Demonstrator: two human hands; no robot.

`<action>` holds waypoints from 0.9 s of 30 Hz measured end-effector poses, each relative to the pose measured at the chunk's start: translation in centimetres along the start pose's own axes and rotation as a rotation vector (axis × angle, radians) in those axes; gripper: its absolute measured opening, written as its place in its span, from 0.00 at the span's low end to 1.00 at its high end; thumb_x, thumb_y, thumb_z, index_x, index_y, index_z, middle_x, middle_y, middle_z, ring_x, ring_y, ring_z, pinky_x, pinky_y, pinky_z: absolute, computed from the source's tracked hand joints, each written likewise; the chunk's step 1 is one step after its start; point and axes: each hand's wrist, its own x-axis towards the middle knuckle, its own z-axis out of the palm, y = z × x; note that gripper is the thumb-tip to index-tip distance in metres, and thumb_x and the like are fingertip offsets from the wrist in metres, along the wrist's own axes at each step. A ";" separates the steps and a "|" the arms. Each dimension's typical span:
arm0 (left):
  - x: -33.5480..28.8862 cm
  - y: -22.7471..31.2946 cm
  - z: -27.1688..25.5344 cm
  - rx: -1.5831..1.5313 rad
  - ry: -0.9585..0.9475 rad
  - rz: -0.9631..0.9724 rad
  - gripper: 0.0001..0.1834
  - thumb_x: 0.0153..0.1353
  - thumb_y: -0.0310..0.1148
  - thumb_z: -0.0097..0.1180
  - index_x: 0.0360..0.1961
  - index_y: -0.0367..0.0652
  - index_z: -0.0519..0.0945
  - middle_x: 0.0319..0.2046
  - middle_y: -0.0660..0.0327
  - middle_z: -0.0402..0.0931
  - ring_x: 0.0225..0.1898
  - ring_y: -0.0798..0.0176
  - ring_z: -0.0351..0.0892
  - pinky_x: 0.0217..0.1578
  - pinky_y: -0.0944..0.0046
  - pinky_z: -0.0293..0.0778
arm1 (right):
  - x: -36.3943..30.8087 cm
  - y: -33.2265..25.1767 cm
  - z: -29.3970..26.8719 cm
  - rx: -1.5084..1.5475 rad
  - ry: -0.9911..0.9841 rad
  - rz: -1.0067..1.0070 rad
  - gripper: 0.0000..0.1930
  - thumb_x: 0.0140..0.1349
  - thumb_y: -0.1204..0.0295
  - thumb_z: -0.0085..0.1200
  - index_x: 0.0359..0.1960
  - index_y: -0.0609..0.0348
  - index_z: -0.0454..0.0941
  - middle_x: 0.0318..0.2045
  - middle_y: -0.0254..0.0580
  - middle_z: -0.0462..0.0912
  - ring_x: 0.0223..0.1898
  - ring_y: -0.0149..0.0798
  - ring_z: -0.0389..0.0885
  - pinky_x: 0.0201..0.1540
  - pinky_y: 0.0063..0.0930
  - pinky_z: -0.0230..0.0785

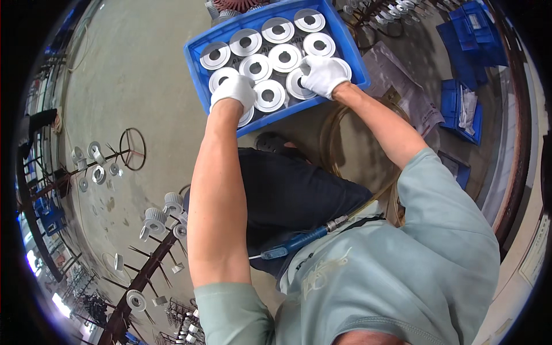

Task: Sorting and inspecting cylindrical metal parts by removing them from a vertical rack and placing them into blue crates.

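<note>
Rows of round silver-white metal pulleys (284,58), each with a dark keyed centre hole, lie flat in a blue plastic crate (261,122) at the top centre. My left hand (234,92), in a white glove, is closed over the crate's near-left pulleys; its fingertips and anything in them are hidden. In a matching glove, my right hand (321,76) bends its fingers onto the near-right pulley (298,85), gripping beside its hole. Another pulley (343,68) shows partly behind that hand. Across my lap lies a blue air blow gun (296,244) with a thin metal nozzle.
Dark racks with spikes (146,270) carry toothed pulleys at the left. A yellowish hose (330,138) loops beside my legs. At the right are blue bins (460,112) and a plastic sheet (397,80). A dark red finned part (238,4) stands beyond the crate.
</note>
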 end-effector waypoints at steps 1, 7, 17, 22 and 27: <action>0.2 0.2 0.2 -0.001 0.000 0.003 0.15 0.56 0.33 0.51 0.42 0.47 0.86 0.39 0.56 0.84 0.40 0.49 0.82 0.44 0.56 0.76 | -0.2 0.1 -0.1 -0.002 0.001 0.002 0.20 0.48 0.60 0.57 0.40 0.57 0.81 0.36 0.48 0.85 0.35 0.52 0.81 0.41 0.38 0.74; 0.9 0.6 1.2 0.082 -0.234 0.077 0.15 0.55 0.34 0.53 0.42 0.45 0.85 0.37 0.56 0.84 0.39 0.50 0.82 0.44 0.56 0.76 | -1.1 0.1 -0.7 0.085 0.174 0.015 0.20 0.44 0.60 0.60 0.39 0.56 0.83 0.34 0.45 0.85 0.32 0.49 0.82 0.38 0.36 0.74; 0.4 -0.1 1.3 -0.211 -0.073 0.036 0.14 0.55 0.35 0.54 0.37 0.38 0.85 0.35 0.52 0.84 0.36 0.51 0.82 0.41 0.58 0.76 | -2.5 3.6 -3.1 0.655 0.524 0.121 0.18 0.48 0.70 0.59 0.41 0.64 0.82 0.35 0.46 0.86 0.32 0.43 0.83 0.38 0.28 0.75; 1.6 -0.2 2.1 -0.226 -0.087 -0.075 0.16 0.55 0.34 0.55 0.39 0.34 0.84 0.32 0.52 0.83 0.31 0.55 0.80 0.38 0.60 0.76 | -2.8 4.9 -3.3 0.595 0.628 0.167 0.16 0.49 0.73 0.58 0.41 0.65 0.81 0.34 0.45 0.86 0.32 0.40 0.83 0.38 0.27 0.75; 2.2 0.0 3.1 -0.085 -0.043 -0.049 0.19 0.53 0.36 0.58 0.39 0.29 0.82 0.31 0.46 0.83 0.30 0.50 0.82 0.35 0.58 0.78 | -3.6 4.3 -1.8 0.423 0.692 0.039 0.16 0.49 0.73 0.57 0.41 0.64 0.80 0.34 0.44 0.85 0.32 0.39 0.82 0.38 0.27 0.74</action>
